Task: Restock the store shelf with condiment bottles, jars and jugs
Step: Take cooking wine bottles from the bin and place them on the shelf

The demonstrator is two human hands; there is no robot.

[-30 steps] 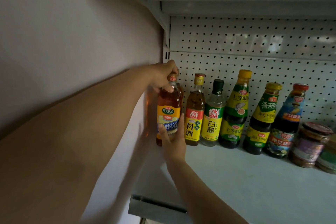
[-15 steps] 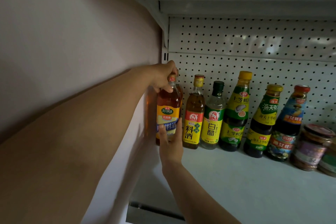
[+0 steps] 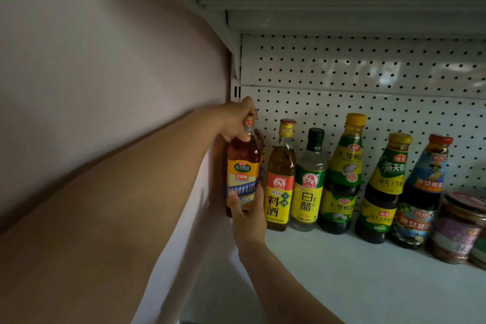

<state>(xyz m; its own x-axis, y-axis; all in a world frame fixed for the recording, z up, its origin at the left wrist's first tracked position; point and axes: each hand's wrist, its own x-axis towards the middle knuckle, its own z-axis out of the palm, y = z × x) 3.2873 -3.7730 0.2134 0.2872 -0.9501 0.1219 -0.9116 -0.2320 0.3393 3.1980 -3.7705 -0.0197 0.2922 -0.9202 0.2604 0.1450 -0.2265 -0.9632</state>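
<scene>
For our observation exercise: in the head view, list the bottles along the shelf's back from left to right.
Held cooking wine bottle → yellow-label cooking wine → white vinegar → tall oyster sauce → yellow-capped sauce → red-capped oyster sauce.

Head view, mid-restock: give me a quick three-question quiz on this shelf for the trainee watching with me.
1. True or false: both hands are on the amber cooking wine bottle at the wall end of the row.
2. Multiple choice: the left hand grips that bottle at its A) base B) cap and neck C) label.
3. Fill in: the clear white vinegar bottle has a ____ cap.

Key
1. True: the right hand holds the lower body, the left hand the top.
2. B
3. Dark green
</scene>
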